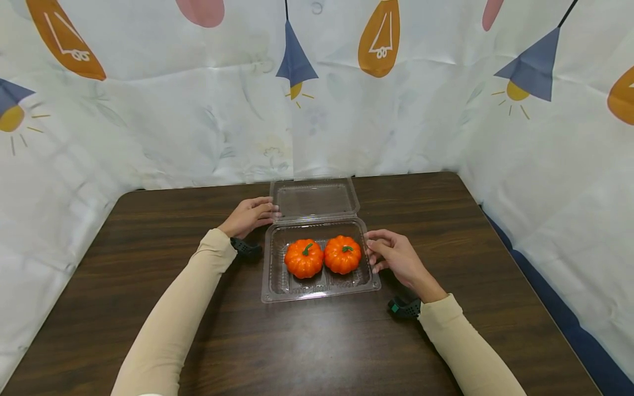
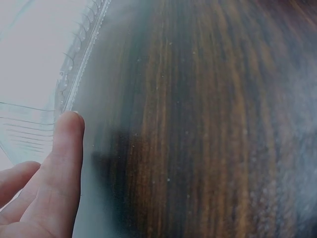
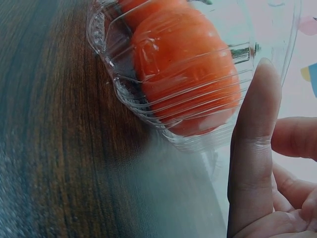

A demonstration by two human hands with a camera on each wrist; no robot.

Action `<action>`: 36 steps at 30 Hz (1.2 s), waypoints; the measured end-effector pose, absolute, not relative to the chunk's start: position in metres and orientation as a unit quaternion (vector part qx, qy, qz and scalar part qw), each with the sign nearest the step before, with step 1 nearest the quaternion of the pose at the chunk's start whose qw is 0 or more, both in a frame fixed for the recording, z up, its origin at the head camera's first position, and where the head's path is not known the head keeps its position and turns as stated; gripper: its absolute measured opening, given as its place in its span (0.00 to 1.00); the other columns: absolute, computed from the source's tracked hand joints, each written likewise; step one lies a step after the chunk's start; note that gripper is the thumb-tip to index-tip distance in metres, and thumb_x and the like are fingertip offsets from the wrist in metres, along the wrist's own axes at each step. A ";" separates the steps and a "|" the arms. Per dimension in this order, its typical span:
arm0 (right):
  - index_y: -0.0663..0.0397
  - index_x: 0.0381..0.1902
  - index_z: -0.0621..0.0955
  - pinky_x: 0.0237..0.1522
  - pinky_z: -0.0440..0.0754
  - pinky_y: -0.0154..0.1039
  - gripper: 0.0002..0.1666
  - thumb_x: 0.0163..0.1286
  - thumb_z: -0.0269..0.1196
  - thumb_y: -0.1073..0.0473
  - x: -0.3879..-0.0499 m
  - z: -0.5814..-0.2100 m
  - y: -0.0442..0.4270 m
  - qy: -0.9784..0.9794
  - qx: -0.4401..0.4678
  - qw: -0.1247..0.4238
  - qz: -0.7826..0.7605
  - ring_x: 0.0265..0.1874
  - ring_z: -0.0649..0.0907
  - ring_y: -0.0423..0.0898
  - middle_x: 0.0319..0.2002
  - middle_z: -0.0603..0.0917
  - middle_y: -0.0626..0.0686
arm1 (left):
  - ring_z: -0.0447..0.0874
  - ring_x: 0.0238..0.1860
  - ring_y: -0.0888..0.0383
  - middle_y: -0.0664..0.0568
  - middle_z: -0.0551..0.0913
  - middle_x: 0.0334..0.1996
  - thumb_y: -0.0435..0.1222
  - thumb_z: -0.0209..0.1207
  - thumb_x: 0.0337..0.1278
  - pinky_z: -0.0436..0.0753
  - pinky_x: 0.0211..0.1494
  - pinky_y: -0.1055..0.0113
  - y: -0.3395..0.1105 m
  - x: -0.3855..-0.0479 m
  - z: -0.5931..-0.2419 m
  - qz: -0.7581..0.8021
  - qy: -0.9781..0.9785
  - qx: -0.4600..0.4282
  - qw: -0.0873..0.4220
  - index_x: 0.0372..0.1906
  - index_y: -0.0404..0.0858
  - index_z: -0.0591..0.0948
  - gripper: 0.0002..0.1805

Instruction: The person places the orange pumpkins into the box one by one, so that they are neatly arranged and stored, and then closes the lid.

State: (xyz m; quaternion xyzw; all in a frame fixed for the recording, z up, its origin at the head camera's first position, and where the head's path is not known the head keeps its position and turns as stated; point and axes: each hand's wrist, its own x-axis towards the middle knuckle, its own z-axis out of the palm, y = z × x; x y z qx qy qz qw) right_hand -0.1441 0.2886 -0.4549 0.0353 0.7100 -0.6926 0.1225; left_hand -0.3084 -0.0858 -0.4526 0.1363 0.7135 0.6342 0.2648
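A clear plastic clamshell box [image 1: 282, 297] lies with its lid [image 1: 317, 198] folded back, away from the person. Inside its base sit two small orange pumpkins with green stems, a left pumpkin [image 1: 304, 259] and a right pumpkin [image 1: 342, 255]. At the lid's left edge, near the hinge, is the left hand [image 1: 250, 216], fingers extended and fingertips at the plastic. The right hand [image 1: 393, 256] is beside the base's right rim, its fingertips at the edge. Through the ribbed wall, the right wrist view shows a pumpkin [image 3: 185, 74] close to that hand's fingers [image 3: 255, 144].
The box stands on a dark wood-grain table [image 1: 317, 352]. Behind and around it hangs a white curtain [image 1: 198, 121] with printed lamps and bulbs. A dark band strap [image 1: 245, 248] is on the left wrist, and another strap [image 1: 403, 308] is on the right.
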 end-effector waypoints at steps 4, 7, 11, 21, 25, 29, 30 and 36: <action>0.66 0.66 0.74 0.26 0.88 0.34 0.23 0.80 0.59 0.59 -0.144 -0.455 0.289 0.710 0.034 0.122 -0.693 0.24 0.81 0.41 0.32 0.84 0.47 | 0.88 0.49 0.72 0.23 0.64 0.73 0.38 0.45 0.84 0.85 0.58 0.78 -0.086 -0.308 -0.450 0.636 0.712 0.138 0.263 0.82 0.27 0.48 0.35; 0.66 0.66 0.74 0.26 0.88 0.34 0.23 0.80 0.59 0.59 -0.144 -0.454 0.288 0.710 0.031 0.120 -0.693 0.24 0.81 0.41 0.32 0.84 0.47 | 0.88 0.49 0.72 0.23 0.64 0.73 0.38 0.45 0.84 0.85 0.58 0.77 -0.087 -0.308 -0.448 0.636 0.712 0.142 0.262 0.82 0.26 0.48 0.35; 0.66 0.66 0.74 0.26 0.88 0.34 0.23 0.80 0.59 0.59 -0.143 -0.454 0.288 0.710 0.029 0.120 -0.693 0.24 0.81 0.41 0.32 0.84 0.47 | 0.88 0.49 0.71 0.24 0.64 0.74 0.37 0.45 0.84 0.85 0.58 0.77 -0.088 -0.308 -0.445 0.635 0.712 0.145 0.261 0.82 0.26 0.48 0.35; 0.66 0.66 0.74 0.25 0.87 0.34 0.23 0.80 0.59 0.59 -0.143 -0.454 0.288 0.708 0.026 0.120 -0.695 0.24 0.81 0.41 0.32 0.84 0.48 | 0.87 0.51 0.70 0.26 0.60 0.77 0.34 0.44 0.83 0.86 0.59 0.75 -0.089 -0.307 -0.436 0.641 0.705 0.158 0.258 0.82 0.26 0.47 0.34; 0.66 0.66 0.74 0.25 0.87 0.34 0.23 0.80 0.59 0.60 -0.143 -0.455 0.288 0.709 0.024 0.119 -0.695 0.24 0.81 0.41 0.32 0.84 0.47 | 0.86 0.52 0.70 0.27 0.60 0.77 0.34 0.44 0.83 0.86 0.59 0.76 -0.090 -0.305 -0.431 0.635 0.711 0.163 0.254 0.82 0.27 0.48 0.33; 0.66 0.66 0.74 0.25 0.87 0.34 0.23 0.80 0.59 0.60 -0.143 -0.455 0.288 0.708 0.022 0.119 -0.696 0.24 0.81 0.41 0.32 0.84 0.47 | 0.85 0.53 0.69 0.27 0.59 0.78 0.33 0.44 0.83 0.86 0.59 0.76 -0.089 -0.305 -0.428 0.628 0.719 0.165 0.247 0.82 0.27 0.48 0.33; 0.66 0.66 0.74 0.25 0.87 0.34 0.23 0.80 0.59 0.60 -0.143 -0.455 0.288 0.708 0.022 0.119 -0.696 0.24 0.81 0.41 0.32 0.84 0.47 | 0.85 0.54 0.69 0.27 0.59 0.78 0.33 0.45 0.82 0.85 0.60 0.75 -0.089 -0.304 -0.427 0.625 0.722 0.166 0.245 0.82 0.27 0.48 0.34; 0.67 0.66 0.74 0.25 0.87 0.34 0.23 0.79 0.58 0.60 -0.143 -0.455 0.287 0.708 0.019 0.117 -0.697 0.24 0.81 0.41 0.33 0.84 0.48 | 0.84 0.57 0.64 0.28 0.61 0.77 0.29 0.46 0.79 0.85 0.62 0.74 -0.089 -0.303 -0.419 0.618 0.733 0.154 0.237 0.82 0.28 0.48 0.35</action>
